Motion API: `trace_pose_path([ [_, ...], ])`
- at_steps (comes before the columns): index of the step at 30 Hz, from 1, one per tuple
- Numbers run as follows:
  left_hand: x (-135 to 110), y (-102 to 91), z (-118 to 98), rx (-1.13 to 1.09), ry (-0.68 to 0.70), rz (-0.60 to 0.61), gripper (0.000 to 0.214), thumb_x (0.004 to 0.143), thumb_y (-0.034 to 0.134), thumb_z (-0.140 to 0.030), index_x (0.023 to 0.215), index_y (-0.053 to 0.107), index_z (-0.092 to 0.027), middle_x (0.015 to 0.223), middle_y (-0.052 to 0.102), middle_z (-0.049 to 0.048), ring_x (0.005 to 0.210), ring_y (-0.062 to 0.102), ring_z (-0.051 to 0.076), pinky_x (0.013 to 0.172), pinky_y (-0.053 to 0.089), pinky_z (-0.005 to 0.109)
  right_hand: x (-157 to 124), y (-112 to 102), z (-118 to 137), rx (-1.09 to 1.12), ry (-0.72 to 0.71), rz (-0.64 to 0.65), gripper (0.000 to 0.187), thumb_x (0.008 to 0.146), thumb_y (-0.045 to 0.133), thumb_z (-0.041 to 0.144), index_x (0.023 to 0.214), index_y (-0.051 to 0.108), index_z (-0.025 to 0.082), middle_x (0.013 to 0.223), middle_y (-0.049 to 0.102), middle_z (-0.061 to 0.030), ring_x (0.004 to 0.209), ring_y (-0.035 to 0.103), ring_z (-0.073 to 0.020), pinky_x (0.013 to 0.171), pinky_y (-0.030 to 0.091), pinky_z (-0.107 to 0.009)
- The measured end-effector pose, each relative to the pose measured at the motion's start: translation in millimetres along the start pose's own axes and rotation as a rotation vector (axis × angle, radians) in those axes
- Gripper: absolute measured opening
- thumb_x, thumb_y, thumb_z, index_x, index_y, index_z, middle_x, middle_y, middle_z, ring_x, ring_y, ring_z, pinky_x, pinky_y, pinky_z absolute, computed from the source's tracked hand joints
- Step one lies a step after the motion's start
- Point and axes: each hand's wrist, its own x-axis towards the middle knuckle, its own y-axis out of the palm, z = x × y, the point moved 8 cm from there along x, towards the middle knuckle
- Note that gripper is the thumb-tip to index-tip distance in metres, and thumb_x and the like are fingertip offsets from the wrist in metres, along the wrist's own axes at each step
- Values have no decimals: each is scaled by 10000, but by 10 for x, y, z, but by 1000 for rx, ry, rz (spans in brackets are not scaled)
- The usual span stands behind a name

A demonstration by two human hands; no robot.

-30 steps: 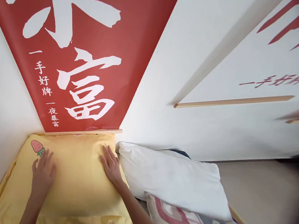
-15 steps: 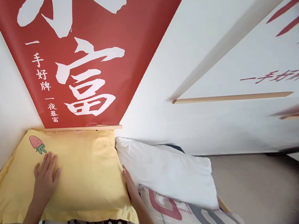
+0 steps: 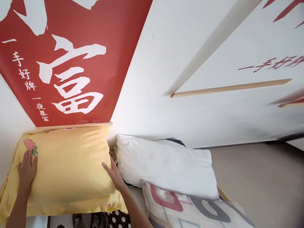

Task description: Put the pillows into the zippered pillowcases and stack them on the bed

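A yellow pillow (image 3: 69, 167) with a carrot picture near its upper left corner lies in front of me, its far edge against the wall below the red scroll. My left hand (image 3: 27, 170) rests on the pillow's left part, fingers stretched out and tips just below the carrot. At the pillow's right edge, my right hand (image 3: 114, 172) presses against its side with the thumb on top and the fingers spread; part of the fingers is hidden behind the edge. To the right of that hand lies a white pillow (image 3: 163, 166), apart from the yellow one.
A cushion with red and grey shapes (image 3: 181, 214) lies in front of the white pillow. The red scroll (image 3: 113, 72) and a white scroll (image 3: 231, 74) hang on the walls. Below are a polka-dot cloth (image 3: 118, 223) and dark shoes (image 3: 95, 222). Grey floor (image 3: 252, 178) extends right.
The yellow pillow looks narrower and plumper between my hands, and a gap has opened beside the white pillow. My left hand has moved toward the carrot; my right thumb is now on top.
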Motion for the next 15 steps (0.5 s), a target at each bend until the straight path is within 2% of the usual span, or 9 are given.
trace_pose_path([
  [4,-7,-64,59,-40,17,-15,625,973,199,-517,1499,372,-227,1596,305,80,1475,273,224,1179,219,532,-59,-37,-132,165,66,93,823,845,567,643,1534,314,270,1554,400,-90,1369,463,-267,1117,411,-430],
  [8,28,-199,56,-45,20,26,630,967,198,-544,1492,381,-248,1599,300,67,1482,255,220,1180,206,541,-129,-217,-458,393,158,60,852,808,583,690,1523,330,302,1596,311,-36,1453,332,-277,1167,340,-438],
  [10,32,-241,32,-31,33,41,638,969,182,-539,1488,389,-232,1600,295,68,1487,241,219,1186,188,541,-196,-276,-666,513,232,44,869,788,580,719,1514,346,303,1571,363,-39,1443,350,-290,1169,333,-455],
  [12,24,-274,8,-19,45,50,642,972,171,-533,1489,389,-221,1601,294,69,1490,233,220,1189,177,539,-295,-288,-843,606,307,48,899,781,560,746,1519,342,282,1500,477,-65,1405,411,-307,1151,354,-480],
  [15,9,-332,-20,-10,46,60,641,974,162,-531,1497,376,-230,1602,290,68,1493,224,220,1191,174,532,-459,-285,-990,685,366,37,906,775,543,767,1509,371,265,1391,593,-90,1358,472,-326,1123,386,-494],
])
